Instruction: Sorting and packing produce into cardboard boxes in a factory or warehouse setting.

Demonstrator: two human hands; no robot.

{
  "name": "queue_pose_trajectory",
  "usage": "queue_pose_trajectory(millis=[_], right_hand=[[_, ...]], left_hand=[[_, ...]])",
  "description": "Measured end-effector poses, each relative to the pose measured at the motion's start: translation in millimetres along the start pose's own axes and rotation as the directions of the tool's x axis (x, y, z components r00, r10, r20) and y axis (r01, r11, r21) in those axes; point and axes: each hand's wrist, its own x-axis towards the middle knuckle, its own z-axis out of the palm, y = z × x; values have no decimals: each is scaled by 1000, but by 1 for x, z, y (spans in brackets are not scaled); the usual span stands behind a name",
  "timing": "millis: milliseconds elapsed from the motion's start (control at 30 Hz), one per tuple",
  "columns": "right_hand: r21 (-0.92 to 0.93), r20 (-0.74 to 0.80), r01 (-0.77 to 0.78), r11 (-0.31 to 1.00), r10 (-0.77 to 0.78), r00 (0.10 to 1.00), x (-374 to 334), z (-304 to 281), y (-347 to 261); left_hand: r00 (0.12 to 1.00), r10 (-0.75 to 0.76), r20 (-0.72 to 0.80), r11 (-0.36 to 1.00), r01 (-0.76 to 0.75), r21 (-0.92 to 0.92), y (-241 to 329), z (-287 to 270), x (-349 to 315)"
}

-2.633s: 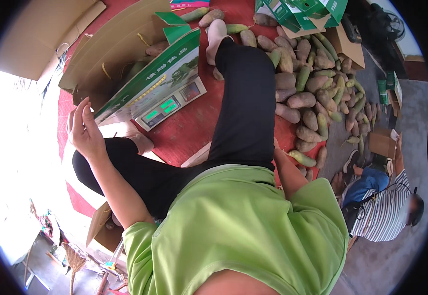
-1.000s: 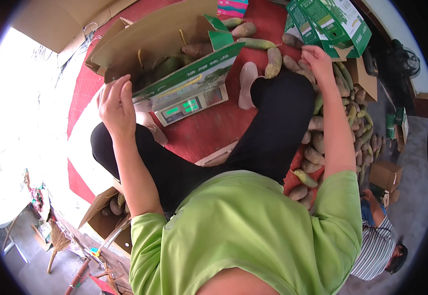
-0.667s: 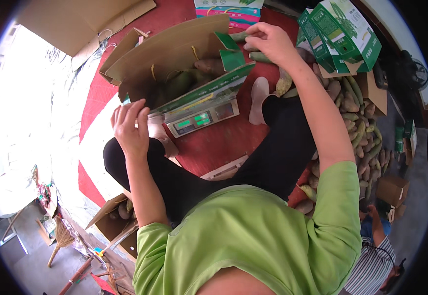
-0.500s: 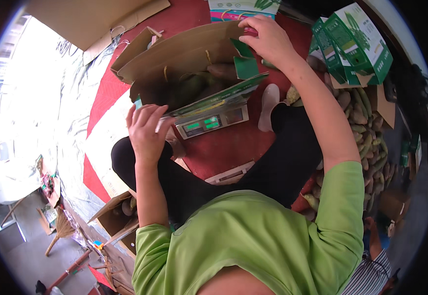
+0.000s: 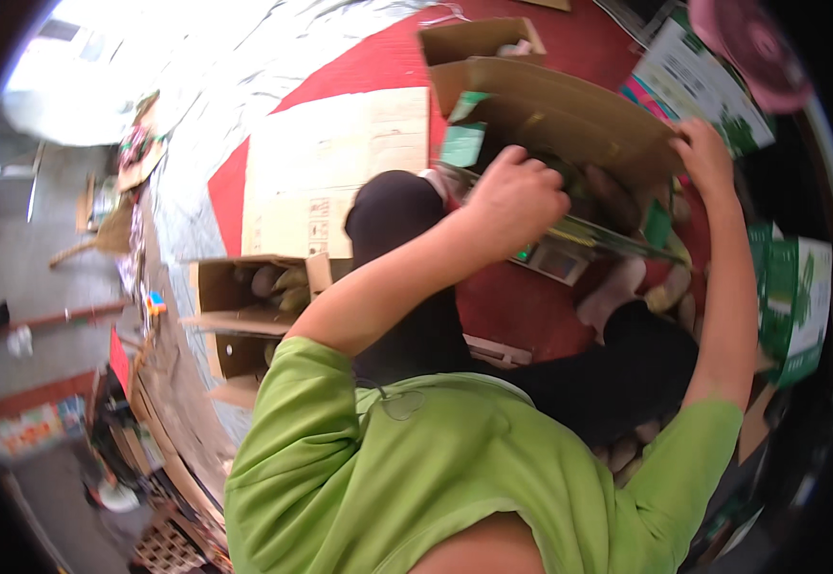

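Note:
A cardboard box (image 5: 493,91) with tall raised flaps and a green printed outside stands in front of me, long dark and brownish vegetables (image 5: 613,196) inside. Beneath it a digital scale (image 5: 555,260) shows a green-lit display. My left hand (image 5: 517,203) is over the box's near side, fingers curled closed; what they hold, if anything, is hidden. At the box's far right corner, my right hand (image 5: 708,158) has its fingers closed on the upper cardboard edge.
A smaller open carton (image 5: 464,43) stands behind the box. Flat cardboard (image 5: 326,167) lies left on the red floor covering. Boxes of vegetables (image 5: 244,297) stand by my left arm. Green-white cartons (image 5: 794,306) and a pink fan (image 5: 746,48) are at the right.
The view has turned left, so the box appears farther right. My left hand has gone from spread fingers at the box's near left corner to curled ones over its near side.

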Motion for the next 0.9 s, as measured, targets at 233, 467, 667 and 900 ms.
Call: queue_pose_trajectory(millis=[233, 467, 667, 900], right_hand=[[-17, 69, -71, 997, 72, 995, 18, -22, -51], [-70, 41, 74, 995, -72, 997, 78, -45, -116], [-133, 3, 232, 964, -233, 972, 137, -57, -194], [-138, -93, 401, 905, -415, 905, 180, -18, -314]], left_hand=[[999, 10, -48, 997, -13, -75, -21, -10, -14], [974, -168, -151, 973, 139, -183, -87, -36, -60], [923, -275, -270, 960, 247, -131, -129, -70, -113], [868, -416, -270, 895, 444, 50, -162, -102, -214]])
